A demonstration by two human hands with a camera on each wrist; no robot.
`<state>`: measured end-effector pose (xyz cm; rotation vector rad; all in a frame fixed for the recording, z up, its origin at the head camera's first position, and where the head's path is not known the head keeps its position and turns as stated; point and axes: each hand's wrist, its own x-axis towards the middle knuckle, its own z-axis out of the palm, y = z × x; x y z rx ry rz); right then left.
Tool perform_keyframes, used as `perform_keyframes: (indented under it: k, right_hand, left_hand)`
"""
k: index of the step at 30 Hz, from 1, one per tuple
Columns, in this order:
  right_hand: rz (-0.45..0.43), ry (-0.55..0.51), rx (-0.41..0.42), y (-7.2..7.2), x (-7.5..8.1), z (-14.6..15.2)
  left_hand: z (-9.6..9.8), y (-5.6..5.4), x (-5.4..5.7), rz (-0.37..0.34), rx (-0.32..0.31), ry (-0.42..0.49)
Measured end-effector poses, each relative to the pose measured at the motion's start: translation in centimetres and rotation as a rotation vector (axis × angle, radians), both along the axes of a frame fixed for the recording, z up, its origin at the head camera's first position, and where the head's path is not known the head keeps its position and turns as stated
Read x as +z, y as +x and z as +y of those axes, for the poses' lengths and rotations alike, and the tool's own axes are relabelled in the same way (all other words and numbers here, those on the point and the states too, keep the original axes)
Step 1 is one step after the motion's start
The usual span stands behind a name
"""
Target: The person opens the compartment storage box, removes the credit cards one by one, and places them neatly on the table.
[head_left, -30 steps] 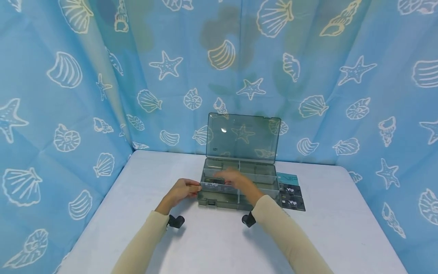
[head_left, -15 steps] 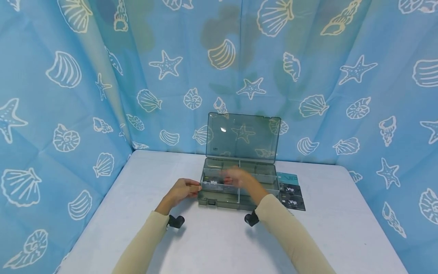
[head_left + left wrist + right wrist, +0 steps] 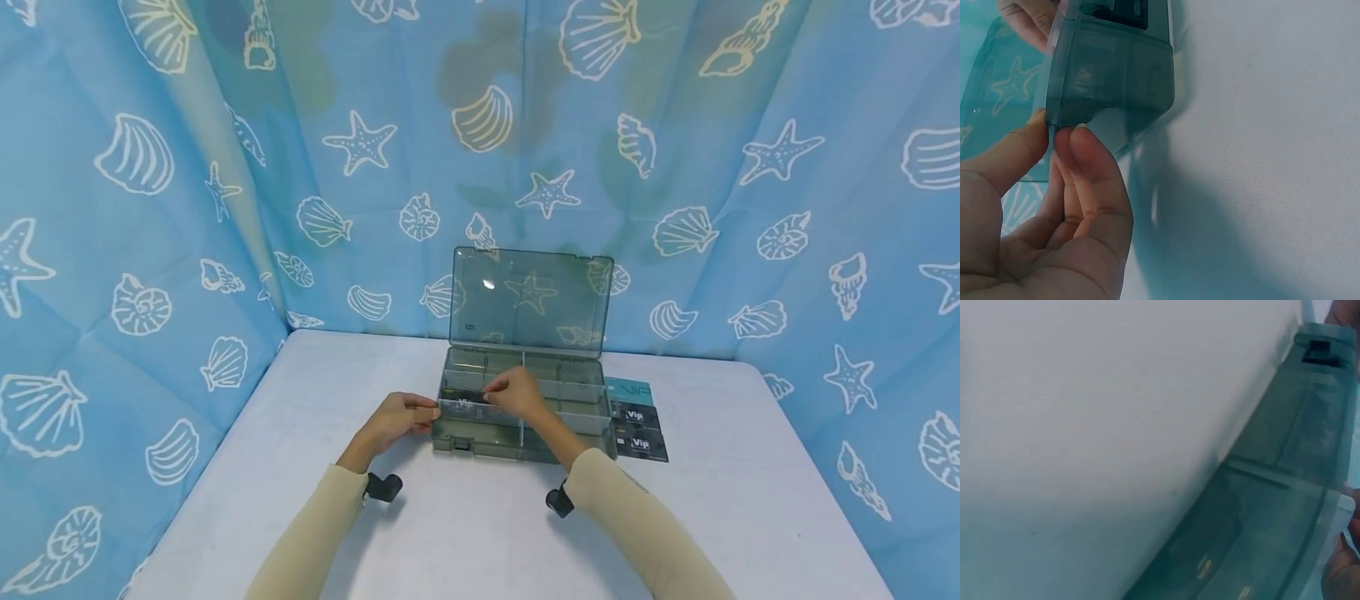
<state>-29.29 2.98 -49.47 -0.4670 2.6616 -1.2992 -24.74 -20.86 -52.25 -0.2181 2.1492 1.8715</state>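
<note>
A smoky clear plastic compartment box (image 3: 487, 450) stands on the table, its lid (image 3: 532, 300) raised at the back. My left hand (image 3: 397, 417) pinches the box's left rim; the left wrist view shows the thumb above the rim and curled fingers below. Inside the left middle compartment is a black card (image 3: 456, 395) printed "Vip". My right hand (image 3: 517, 396) reaches into the box, thumb and forefinger pinching at the card's right end. Only part of the right hand (image 3: 1340, 575) shows in the right wrist view, past the box's front wall (image 3: 1272, 487).
Against the box's right side lie two black "Vip" cards (image 3: 636, 415) and a teal card (image 3: 630, 392), partly overlapping. The white table (image 3: 465, 533) meets a blue shell-patterned curtain (image 3: 375, 208) behind and at both sides.
My right hand first drew back to the right from over the card, then came lower, fingertips now at its right end. The card looks flatter than half a second ago. The left hand keeps its place.
</note>
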Motion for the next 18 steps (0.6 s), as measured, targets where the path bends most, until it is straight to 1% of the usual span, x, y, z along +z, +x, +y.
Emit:
perform_keyframes:
  k: [3,5,7,10,12,14,16,18]
  right_hand:
    - [0.051,-0.026,-0.015,0.2,-0.1,-0.1]
    - [0.102,-0.054,-0.029,0.1,0.2,0.3]
    - [0.155,-0.075,-0.045,0.1,0.6,1.0]
    - [0.184,-0.102,-0.083,0.0,1.4,2.9]
    - [0.151,-0.129,-0.120,-0.1,2.1,4.6]
    - [0.097,-0.164,-0.164,-0.1,2.8,6.4]
    - [0.067,-0.172,-0.208,-0.1,3.4,8.3]
    - [0.059,-0.157,-0.238,0.0,3.8,10.3]
  left_hand:
    - [0.0,0.2,0.0,0.002,-0.002,0.024]
    - [0.2,0.1,0.1,0.005,-0.008,0.026]
    - [0.3,0.1,0.1,0.002,-0.010,0.014]
    - [0.4,0.1,0.0,-0.005,-0.015,0.008]
    - [0.3,0.1,-0.1,0.001,-0.023,0.001]
    - [0.2,0.1,-0.1,0.006,-0.025,0.001]
    - [0.2,0.2,0.0,0.013,-0.025,0.000]
    - [0.0,0.3,0.1,0.020,-0.021,-0.001]
